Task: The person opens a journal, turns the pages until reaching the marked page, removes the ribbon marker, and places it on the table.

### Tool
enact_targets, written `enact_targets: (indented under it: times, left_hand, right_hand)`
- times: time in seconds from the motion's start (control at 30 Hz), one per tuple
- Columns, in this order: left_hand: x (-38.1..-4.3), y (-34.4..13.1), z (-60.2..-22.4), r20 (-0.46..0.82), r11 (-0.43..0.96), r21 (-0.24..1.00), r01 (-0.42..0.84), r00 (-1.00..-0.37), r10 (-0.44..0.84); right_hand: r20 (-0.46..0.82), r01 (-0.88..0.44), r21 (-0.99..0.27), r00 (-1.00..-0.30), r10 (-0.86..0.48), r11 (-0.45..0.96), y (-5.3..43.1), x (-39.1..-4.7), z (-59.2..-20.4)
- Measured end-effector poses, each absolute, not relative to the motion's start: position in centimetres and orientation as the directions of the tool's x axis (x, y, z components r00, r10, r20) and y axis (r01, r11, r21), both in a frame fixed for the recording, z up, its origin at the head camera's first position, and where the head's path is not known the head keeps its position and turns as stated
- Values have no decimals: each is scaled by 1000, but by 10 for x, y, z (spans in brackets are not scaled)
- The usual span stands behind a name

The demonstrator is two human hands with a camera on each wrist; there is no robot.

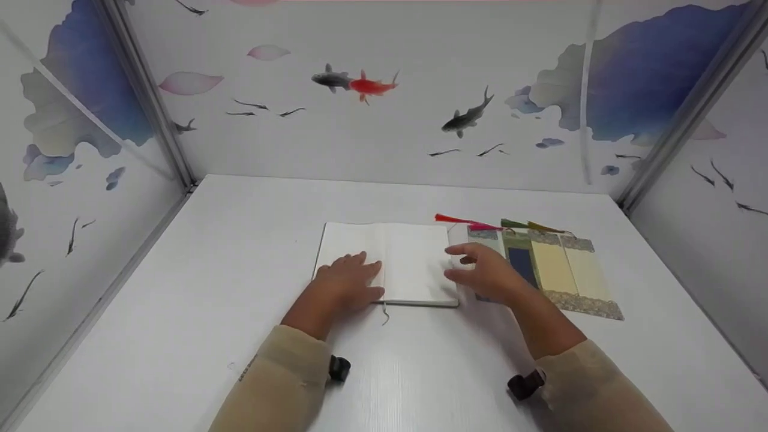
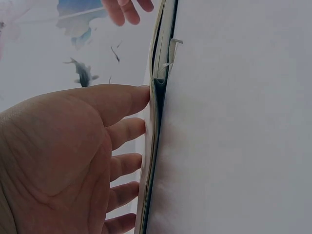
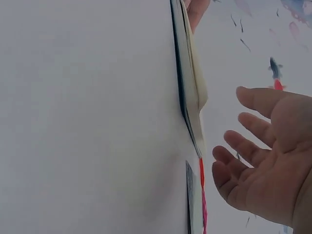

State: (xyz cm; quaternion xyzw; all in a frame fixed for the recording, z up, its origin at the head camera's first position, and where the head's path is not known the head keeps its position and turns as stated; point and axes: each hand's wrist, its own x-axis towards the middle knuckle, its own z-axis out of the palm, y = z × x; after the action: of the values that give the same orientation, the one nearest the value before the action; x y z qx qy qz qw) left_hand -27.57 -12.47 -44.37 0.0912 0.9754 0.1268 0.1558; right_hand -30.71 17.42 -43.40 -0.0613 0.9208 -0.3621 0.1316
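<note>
A notebook (image 1: 417, 258) lies spread on the table, both facing pages blank, with a thin ribbon marker (image 1: 386, 313) trailing from its near edge. My left hand (image 1: 345, 281) rests on the left page with its fingers extended toward the centre fold; in the left wrist view its fingertips meet the paper. Over the right page's outer edge hovers my right hand (image 1: 486, 273), fingers loosely bent. Nothing is between its fingers, and the right wrist view shows a gap between them and the notebook (image 3: 187, 68). Partly behind that hand lie several tasselled bookmarks (image 1: 549, 264), side by side.
Red, pink and green-gold tassels lie at the bookmarks' far ends, the red tassel (image 1: 453, 218) reaching toward the notebook's corner. White panels (image 1: 408, 144) printed with fish and petals enclose the white table (image 1: 228, 252) at the back and sides.
</note>
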Motion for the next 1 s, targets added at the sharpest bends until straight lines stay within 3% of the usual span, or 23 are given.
enact_targets:
  times: [0.17,0.33,0.67,1.0]
  left_hand:
    - [-276,-123,-445,-278,948,285,142,-934,223]
    - [-277,-122,-446,-279,946,292,141,-933,225]
    - [-278,-125,-447,-251,938,314,149,-940,233]
    - [-282,-136,-449,-175,943,310,123,-967,183]
  right_hand:
    - [-184,-212,-549,-913,-365,808,172,-298,-436]
    - [-207,-326,-462,-865,-458,825,170,-294,-442]
    - [-250,-391,-363,-833,-493,846,169,-291,-445]
    - [-243,-378,-390,-838,-490,840,168,-291,-449]
